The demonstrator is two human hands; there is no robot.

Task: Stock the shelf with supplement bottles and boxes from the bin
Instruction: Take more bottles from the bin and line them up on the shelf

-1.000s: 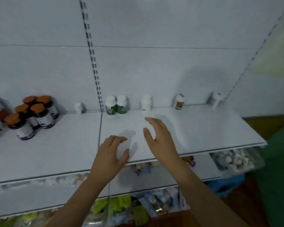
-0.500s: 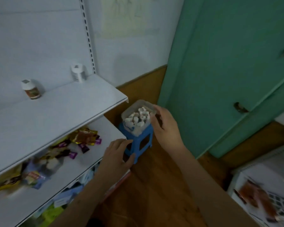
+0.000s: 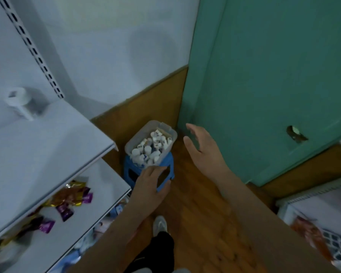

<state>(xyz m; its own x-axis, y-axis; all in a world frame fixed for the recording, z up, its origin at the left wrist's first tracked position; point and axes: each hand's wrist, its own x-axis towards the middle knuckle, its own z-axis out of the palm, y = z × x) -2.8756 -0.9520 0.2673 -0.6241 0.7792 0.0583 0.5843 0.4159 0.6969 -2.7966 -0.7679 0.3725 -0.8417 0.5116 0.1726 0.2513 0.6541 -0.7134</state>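
Bottles (image 3: 152, 149) lie piled in the clear bin (image 3: 170, 134), and the bin sits on a little blue stool (image 3: 166, 183) on the floor, just right of the shelf (image 3: 47, 150). The bin's long side runs from near left to far right.

Both hands are by the bin. My left hand (image 3: 149, 186) is at the near end. Its fingers are loosely bent and hold nothing. It seems to touch the near rim, but I cannot tell for sure. My right hand (image 3: 202, 149) is just right of the bin, a bit apart from it, fingers spread wide, and it holds nothing too. So the bottles lie far of the left hand and left of the right hand. I think the left hand is nearer, so it could dip in first.

One white bottle (image 3: 18, 99) stands at the far right end of the top shelf. Shiny packets (image 3: 71, 198) lie on the shelf below.

Half a second ago the right hand was over the bin's right side. Now it has moved off to the right. The left hand was down by the stool, and now it has come up to the rim.
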